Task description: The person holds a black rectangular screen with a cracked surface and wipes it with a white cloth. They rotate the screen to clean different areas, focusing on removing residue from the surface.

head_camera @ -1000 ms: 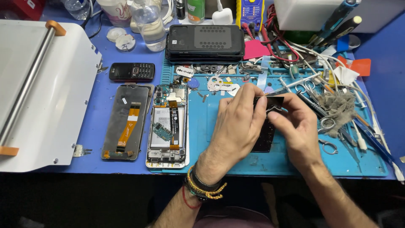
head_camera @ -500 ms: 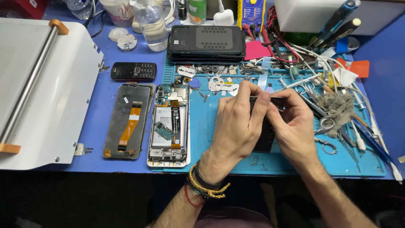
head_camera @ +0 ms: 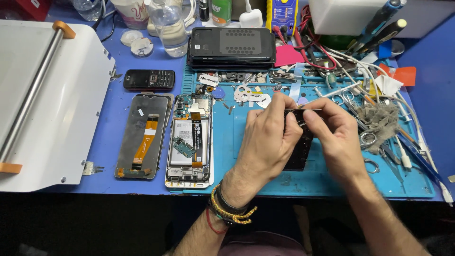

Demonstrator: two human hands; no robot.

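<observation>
1. Opened phone point(head_camera: 189, 140) lies on the surface point(head_camera: 109, 142), left of the left hand point(head_camera: 268, 142).
2. Detached screen point(head_camera: 142, 135) lies left of it.
3. Keypad phone point(head_camera: 149, 79) lies behind the screen.
4. Scissors point(head_camera: 367, 139) lie right of the right hand point(head_camera: 334, 140).

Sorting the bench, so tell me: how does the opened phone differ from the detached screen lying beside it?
The opened phone shows a battery, green board and white frame; the detached screen is a flat grey panel with an orange ribbon cable. The phone partly overlaps the teal mat; the screen lies off it. Both lie flat, lengthwise, insides up.

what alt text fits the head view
Both hands, left hand and right hand, grip a black phone part over a blue repair mat. An opened phone and detached screen lie left, tools right.
</observation>
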